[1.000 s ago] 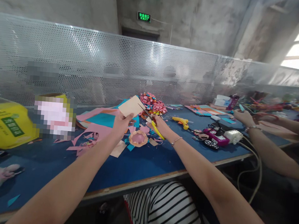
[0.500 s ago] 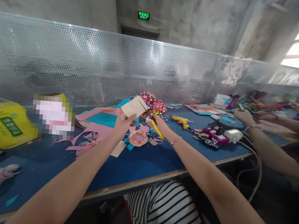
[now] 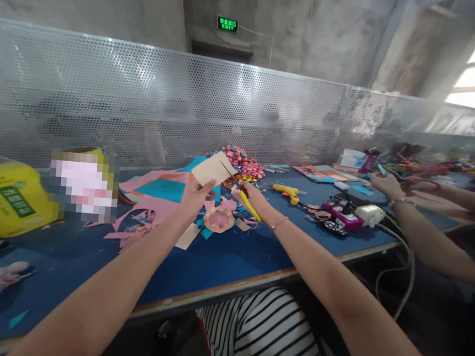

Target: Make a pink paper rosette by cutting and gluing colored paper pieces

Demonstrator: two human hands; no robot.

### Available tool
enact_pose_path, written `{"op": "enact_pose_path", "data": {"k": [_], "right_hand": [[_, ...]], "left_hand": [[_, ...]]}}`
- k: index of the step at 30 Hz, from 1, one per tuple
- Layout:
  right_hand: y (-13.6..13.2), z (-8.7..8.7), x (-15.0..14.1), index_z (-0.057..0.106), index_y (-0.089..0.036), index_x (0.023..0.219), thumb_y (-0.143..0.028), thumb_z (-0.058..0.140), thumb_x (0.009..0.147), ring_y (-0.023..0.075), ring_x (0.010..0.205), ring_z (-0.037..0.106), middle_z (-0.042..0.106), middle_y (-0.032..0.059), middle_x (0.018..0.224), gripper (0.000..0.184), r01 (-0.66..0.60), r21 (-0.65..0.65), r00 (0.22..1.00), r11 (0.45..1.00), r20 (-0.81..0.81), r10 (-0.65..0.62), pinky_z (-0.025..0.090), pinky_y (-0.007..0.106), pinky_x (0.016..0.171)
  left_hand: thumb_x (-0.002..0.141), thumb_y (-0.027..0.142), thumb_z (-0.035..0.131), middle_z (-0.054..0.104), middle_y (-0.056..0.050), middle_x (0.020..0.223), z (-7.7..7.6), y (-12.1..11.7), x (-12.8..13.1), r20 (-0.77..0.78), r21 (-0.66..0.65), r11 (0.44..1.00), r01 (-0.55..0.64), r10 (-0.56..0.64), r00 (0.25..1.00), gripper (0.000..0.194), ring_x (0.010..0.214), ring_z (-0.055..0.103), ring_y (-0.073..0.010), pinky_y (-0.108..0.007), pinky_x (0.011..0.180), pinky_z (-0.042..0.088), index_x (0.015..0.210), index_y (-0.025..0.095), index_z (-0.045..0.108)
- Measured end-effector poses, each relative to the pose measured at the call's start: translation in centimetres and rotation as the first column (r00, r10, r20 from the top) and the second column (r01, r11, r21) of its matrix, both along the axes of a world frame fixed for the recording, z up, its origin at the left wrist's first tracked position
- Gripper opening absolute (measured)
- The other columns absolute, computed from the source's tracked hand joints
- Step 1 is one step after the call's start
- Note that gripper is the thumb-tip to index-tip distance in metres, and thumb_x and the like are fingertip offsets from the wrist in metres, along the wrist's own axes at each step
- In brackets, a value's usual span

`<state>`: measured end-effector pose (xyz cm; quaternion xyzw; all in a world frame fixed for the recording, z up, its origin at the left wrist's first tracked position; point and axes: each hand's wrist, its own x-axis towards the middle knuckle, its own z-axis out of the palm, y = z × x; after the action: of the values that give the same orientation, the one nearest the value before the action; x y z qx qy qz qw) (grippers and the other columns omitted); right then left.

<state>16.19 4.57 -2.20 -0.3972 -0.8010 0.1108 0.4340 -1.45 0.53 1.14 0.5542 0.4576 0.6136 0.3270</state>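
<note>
Two hands work close together: the left hand [image 3: 197, 195] pinches cream paper [image 3: 213, 168]; the right hand [image 3: 250, 194] grips scissors [image 3: 251, 206] (yellow-handled), blades seemingly near the paper's edge.

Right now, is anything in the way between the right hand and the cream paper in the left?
Nothing visible blocks it. The left hand holds up the cream paper, and the right hand holds the yellow-handled scissors at its right edge. The round paper piece lies below, not between them.
</note>
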Motion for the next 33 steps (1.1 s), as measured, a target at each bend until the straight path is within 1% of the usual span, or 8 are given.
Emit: {"op": "enact_pose_path", "data": {"k": [5,10,13,16,19,23,28,33], "right_hand": [[-0.3,0.3,0.0,0.054,-0.013,0.096,-0.038,0.05,0.081,0.0143,0.071,0.054,0.061,0.0064,0.082,0.03,0.027,0.02,1.0,0.999,0.006,-0.027,0.039,0.025,0.067],[-0.5,0.6,0.1,0.056,-0.014,0.093,-0.04,0.051,0.08,0.0134,0.066,0.053,0.061,0.0044,0.075,0.03,0.039,0.047,0.999,0.998,0.001,-0.039,0.038,0.024,0.063],[-0.4,0.7,0.2,0.058,-0.014,0.09,-0.04,0.052,0.08,0.0128,0.063,0.053,0.061,0.0035,0.071,0.028,0.027,0.047,1.0,0.999,-0.005,-0.027,0.037,0.022,0.06],[-0.3,0.7,0.3,0.059,-0.015,0.089,-0.039,0.054,0.079,0.0124,0.062,0.053,0.061,0.0032,0.071,0.027,0.013,0.035,1.0,0.999,-0.006,-0.013,0.037,0.022,0.059],[-0.3,0.7,0.4,0.06,-0.015,0.086,-0.039,0.054,0.079,0.0122,0.061,0.051,0.059,0.0021,0.068,0.025,0.008,0.031,1.0,0.999,0.009,-0.008,0.036,0.021,0.057],[-0.3,0.7,0.5,0.058,-0.015,0.079,-0.039,0.053,0.079,0.0107,0.055,0.047,0.055,-0.0001,0.061,0.025,0.017,0.042,0.999,0.999,0.038,-0.019,0.033,0.021,0.053],[-0.5,1.0,0.7,0.059,-0.015,0.08,-0.04,0.052,0.079,0.0104,0.056,0.047,0.055,0.0,0.062,0.026,0.008,0.084,0.999,0.996,0.042,-0.011,0.033,0.02,0.053],[-0.7,1.1,0.7,0.06,-0.016,0.081,-0.043,0.052,0.079,0.011,0.055,0.048,0.056,0.0002,0.061,0.028,0.03,0.079,0.999,0.996,0.036,-0.033,0.035,0.021,0.054]], "left_hand": [[0.061,0.046,0.067,0.063,-0.003,0.066,0.1,-0.2,0.1,-0.018,0.014,1.0,-0.018,0.019,1.0,0.04,0.052,0.057,-0.0114,-0.021,0.047,0.045,0.081,0.012,0.062],[0.063,0.045,0.064,0.065,-0.005,0.074,0.1,-0.1,0.2,-0.028,0.024,0.999,-0.026,0.027,0.999,0.039,0.052,0.057,-0.0108,-0.021,0.047,0.045,0.085,0.012,0.062],[0.064,0.044,0.063,0.066,-0.006,0.074,0.1,-0.1,0.1,-0.059,0.036,0.998,-0.054,0.056,0.997,0.037,0.053,0.058,-0.012,-0.021,0.046,0.045,0.084,0.012,0.064],[0.065,0.043,0.063,0.067,-0.007,0.075,0.0,0.1,0.0,-0.088,0.039,0.998,-0.058,0.061,0.994,0.036,0.054,0.059,-0.0128,-0.022,0.047,0.046,0.084,0.012,0.064],[0.065,0.041,0.063,0.067,-0.007,0.075,0.0,0.1,0.0,-0.08,0.028,0.998,-0.056,0.058,0.995,0.035,0.053,0.059,-0.0125,-0.022,0.047,0.046,0.084,0.012,0.064],[0.066,0.041,0.062,0.066,-0.005,0.069,0.2,-0.2,0.2,-0.084,0.008,0.998,-0.057,0.057,0.995,0.033,0.053,0.058,-0.0121,-0.022,0.048,0.046,0.081,0.012,0.063],[0.065,0.043,0.062,0.067,-0.005,0.072,0.3,-0.4,0.3,-0.069,0.018,0.998,-0.053,0.055,0.996,0.037,0.054,0.059,-0.0125,-0.022,0.048,0.046,0.084,0.011,0.063],[0.065,0.043,0.062,0.066,-0.005,0.072,0.2,-0.2,0.2,-0.075,0.022,0.998,-0.056,0.057,0.996,0.038,0.054,0.059,-0.0124,-0.021,0.047,0.046,0.087,0.012,0.064]]}}
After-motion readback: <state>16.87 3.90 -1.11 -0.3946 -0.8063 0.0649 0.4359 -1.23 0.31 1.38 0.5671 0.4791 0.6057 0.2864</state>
